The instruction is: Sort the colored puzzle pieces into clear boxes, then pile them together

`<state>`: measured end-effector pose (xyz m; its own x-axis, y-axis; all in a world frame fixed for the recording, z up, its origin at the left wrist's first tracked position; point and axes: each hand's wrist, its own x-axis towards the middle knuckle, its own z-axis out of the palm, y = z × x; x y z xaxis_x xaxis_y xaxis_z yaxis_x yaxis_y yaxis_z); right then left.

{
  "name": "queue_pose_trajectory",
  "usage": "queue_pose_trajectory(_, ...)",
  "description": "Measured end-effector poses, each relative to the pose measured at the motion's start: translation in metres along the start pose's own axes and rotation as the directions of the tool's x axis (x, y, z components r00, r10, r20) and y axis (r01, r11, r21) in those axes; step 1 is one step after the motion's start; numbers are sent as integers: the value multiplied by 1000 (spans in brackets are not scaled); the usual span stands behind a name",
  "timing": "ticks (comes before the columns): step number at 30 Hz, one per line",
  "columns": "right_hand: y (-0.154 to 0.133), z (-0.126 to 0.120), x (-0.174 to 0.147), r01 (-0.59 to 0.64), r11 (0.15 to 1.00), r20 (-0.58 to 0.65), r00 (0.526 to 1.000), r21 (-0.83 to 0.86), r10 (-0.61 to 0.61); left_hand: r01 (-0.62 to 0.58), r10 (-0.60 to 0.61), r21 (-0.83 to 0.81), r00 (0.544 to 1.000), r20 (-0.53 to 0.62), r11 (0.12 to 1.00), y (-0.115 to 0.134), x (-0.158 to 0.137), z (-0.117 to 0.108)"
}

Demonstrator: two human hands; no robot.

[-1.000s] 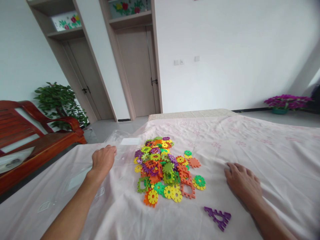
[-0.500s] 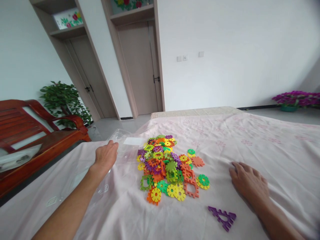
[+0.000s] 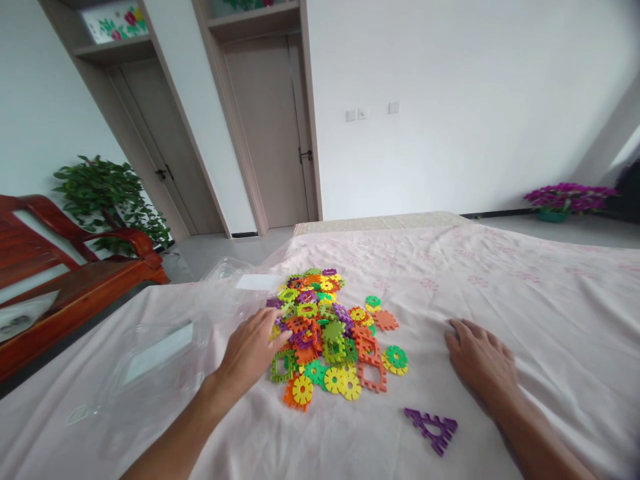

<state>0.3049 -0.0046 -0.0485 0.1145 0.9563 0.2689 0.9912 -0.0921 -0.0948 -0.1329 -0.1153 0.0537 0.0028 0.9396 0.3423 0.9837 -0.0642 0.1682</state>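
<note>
A pile of colourful plastic interlocking pieces [image 3: 320, 327] lies on the pale pink cloth, with squares and notched discs in orange, green, yellow and purple. My left hand [image 3: 257, 345] is at the pile's left edge, fingers stretched toward the pieces and apart; whether it touches any cannot be made out. To the right, my right hand [image 3: 479, 357] rests flat on the cloth, holding nothing. A purple triangular piece [image 3: 433, 429] lies by itself nearer to me, between the pile and my right forearm. Clear plastic packaging [image 3: 160, 360] with white labels lies left of my left hand.
The pink patterned cloth [image 3: 565, 320] covers the wide surface before me. A reddish wooden bench [image 3: 105, 273] stands at the left with a green leafy plant [image 3: 113, 207] behind it. Purple flowers [image 3: 570, 197] stand on the floor at the far right.
My left hand has left the clear packaging and moved right to the pile's edge, its fingers opening. My right hand stays flat on the cloth. The view has shifted slightly right.
</note>
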Motion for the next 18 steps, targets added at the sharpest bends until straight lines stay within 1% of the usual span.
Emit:
queue_pose_trajectory(1, -1, -1, -1, 16, 1000, 3, 1000, -5, -16, -16, 13, -51, 999, -49, 999, -2, -2, 19)
queue_pose_trajectory(3, -6, -3, -1, 60, 998, 15, 998, -8, -60, 2, -20, -129, 991, -136, 992, -13, -4, 54)
queue_pose_trajectory(5, -17, -6, 1, 112, 994, 26, 993, 11, -112, 29, -61, -211, 987, -148, 977, -27, 0, 81)
queue_pose_trajectory(7, -34, -8, 5, 175, 982, 39, 983, 67, -178, 93, -137, -272, 980, -148, 958, -40, 10, 98)
queue_pose_trajectory(9, -57, -8, 10, 239, 959, 62, 966, 150, -250, 148, -204, -356, 971, -124, 923, -48, 24, 108)
queue_pose_trajectory(11, -81, -6, 15, 294, 929, 74, 945, 225, -318, 162, -229, -464, 969, -92, 871, -50, 38, 113)
queue_pose_trajectory(12, -93, -5, 16, 344, 902, 77, 924, 262, -375, 157, -230, -516, 970, -80, 842, -48, 44, 114)
queue_pose_trajectory(14, -115, -1, 17, 452, 826, 54, 867, 337, -496, 137, -225, -598, 972, -73, 790, -40, 51, 117)
queue_pose_trajectory(15, -124, 1, 16, 482, 790, 38, 845, 380, -534, 122, -215, -627, 974, -75, 769, -33, 53, 117)
queue_pose_trajectory(16, -132, 2, 16, 490, 759, 25, 833, 429, -552, 105, -203, -653, 976, -76, 750, -25, 53, 118)
queue_pose_trajectory(18, -142, 1, 15, 446, 713, 19, 841, 542, -541, 69, -162, -696, 984, -69, 715, -7, 53, 117)
